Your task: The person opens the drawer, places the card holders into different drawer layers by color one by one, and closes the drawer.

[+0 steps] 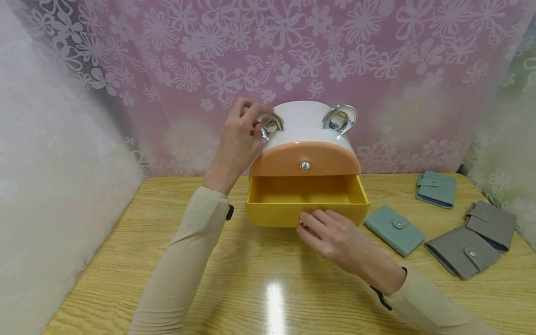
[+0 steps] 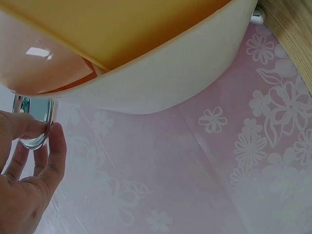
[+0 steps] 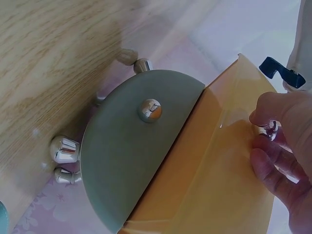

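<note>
A rounded white storage box [image 1: 302, 116] stands against the back cloth, with an orange upper drawer [image 1: 276, 160] pushed in. Below it a yellow drawer [image 1: 268, 215] is pulled out, and nothing shows inside. My left hand [image 1: 240, 135] pinches the silver left ear [image 2: 36, 139] on top of the box, thumb and fingers on opposite faces. At the yellow drawer's front, my right hand [image 1: 335, 236] pinches its silver knob [image 3: 271, 129], mostly hidden in the head view. The right wrist view also shows a grey-green lower drawer [image 3: 131, 146] with its own round knob [image 3: 150, 110].
To the right on the wooden table [image 1: 167, 260] lie a teal card holder [image 1: 395, 230] near my right hand, a green one [image 1: 436, 188] farther back, and two grey ones [image 1: 462, 251] overlapping. Flowered cloth [image 1: 293, 56] hangs behind and at both sides.
</note>
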Available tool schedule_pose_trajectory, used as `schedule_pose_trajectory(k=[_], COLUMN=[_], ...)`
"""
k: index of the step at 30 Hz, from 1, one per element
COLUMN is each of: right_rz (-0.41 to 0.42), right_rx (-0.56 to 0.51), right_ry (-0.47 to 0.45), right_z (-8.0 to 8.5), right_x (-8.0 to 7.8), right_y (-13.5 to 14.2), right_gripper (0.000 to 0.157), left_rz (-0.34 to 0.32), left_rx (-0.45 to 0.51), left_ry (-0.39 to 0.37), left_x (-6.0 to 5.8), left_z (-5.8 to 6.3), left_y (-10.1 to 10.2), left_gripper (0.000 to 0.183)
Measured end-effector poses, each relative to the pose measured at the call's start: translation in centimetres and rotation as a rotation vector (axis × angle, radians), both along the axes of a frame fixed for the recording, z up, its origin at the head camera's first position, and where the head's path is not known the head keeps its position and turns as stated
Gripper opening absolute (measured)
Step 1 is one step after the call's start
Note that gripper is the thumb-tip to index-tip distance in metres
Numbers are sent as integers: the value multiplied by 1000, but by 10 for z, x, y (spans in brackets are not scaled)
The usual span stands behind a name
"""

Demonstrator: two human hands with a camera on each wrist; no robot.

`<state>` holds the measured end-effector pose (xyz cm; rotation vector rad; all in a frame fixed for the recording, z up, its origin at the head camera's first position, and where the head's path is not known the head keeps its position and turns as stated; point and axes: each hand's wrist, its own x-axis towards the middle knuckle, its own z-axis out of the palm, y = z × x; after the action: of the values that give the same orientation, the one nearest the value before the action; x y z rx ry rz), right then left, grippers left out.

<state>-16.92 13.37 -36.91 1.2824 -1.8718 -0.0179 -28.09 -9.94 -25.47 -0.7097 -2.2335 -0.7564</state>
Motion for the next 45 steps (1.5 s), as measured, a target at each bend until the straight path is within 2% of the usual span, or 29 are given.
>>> schedule_pose_trajectory(k=[23,35,38,45], right_rz=[-11,-37,-24,47], right_rx=[2,7,-21,-172], right_ry=[4,-13,2,75], right_z=[-2,1,5,16], right_x=[10,15,17,15], right_y=[-1,2,1,1], right_gripper=[47,45,40,27], left_rz=[-3,-12,-13,-11], left_rx=[5,-2,-1,2], left_ry=[-13,12,17,11], left_x=[1,0,0,0], left_z=[-1,-2,-2,-1], left_y=[-1,-1,-1,0], left_gripper=[33,33,33,33])
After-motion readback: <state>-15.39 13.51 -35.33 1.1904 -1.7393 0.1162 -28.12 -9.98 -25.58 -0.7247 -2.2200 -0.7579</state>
